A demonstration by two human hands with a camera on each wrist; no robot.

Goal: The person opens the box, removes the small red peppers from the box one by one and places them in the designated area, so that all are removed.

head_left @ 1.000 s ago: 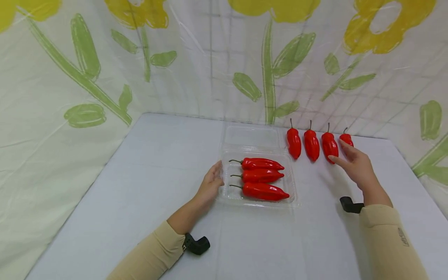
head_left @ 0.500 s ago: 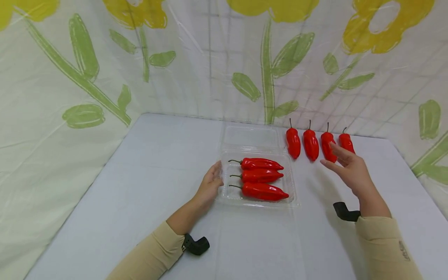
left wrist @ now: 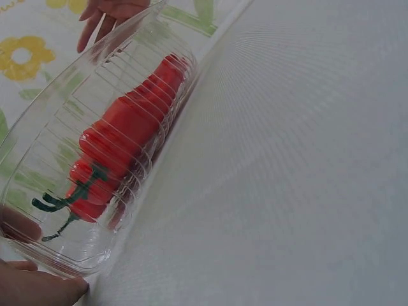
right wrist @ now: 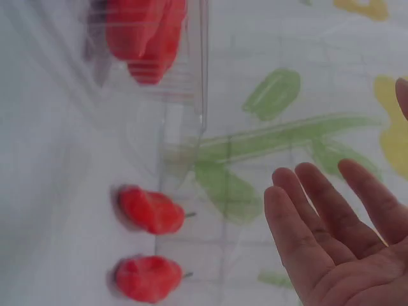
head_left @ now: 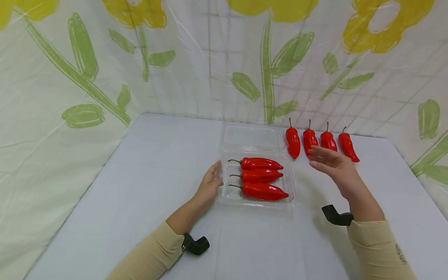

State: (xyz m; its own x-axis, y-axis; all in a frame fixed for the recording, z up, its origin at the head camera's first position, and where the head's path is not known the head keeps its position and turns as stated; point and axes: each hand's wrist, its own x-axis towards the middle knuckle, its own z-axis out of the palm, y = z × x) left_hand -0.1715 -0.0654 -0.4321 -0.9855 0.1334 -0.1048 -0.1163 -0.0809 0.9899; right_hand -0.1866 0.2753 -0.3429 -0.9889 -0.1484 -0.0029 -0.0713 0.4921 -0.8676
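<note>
In the head view, three red peppers (head_left: 264,191) lie side by side in a clear plastic container (head_left: 292,182), stems to the left. My left hand (head_left: 208,184) holds the container's left edge; in the left wrist view the thumb (left wrist: 48,288) lies outside the corner, a finger showing through the plastic. My right hand (head_left: 336,171), fingers extended and holding nothing, hovers right of the container. It overlaps the lower parts of two peppers in the row behind. In the right wrist view its fingers (right wrist: 325,217) are spread apart.
The container's clear lid (head_left: 251,137) lies folded back behind it. Several more red peppers (head_left: 293,142) stand in a row along the table's back edge, stems toward the flowered curtain (head_left: 196,70). The white table (head_left: 157,155) extends on both sides.
My right hand has moved left, away from the rightmost pepper, which is now uncovered, and toward the container. My left hand, the container and the peppers stay where they were.
</note>
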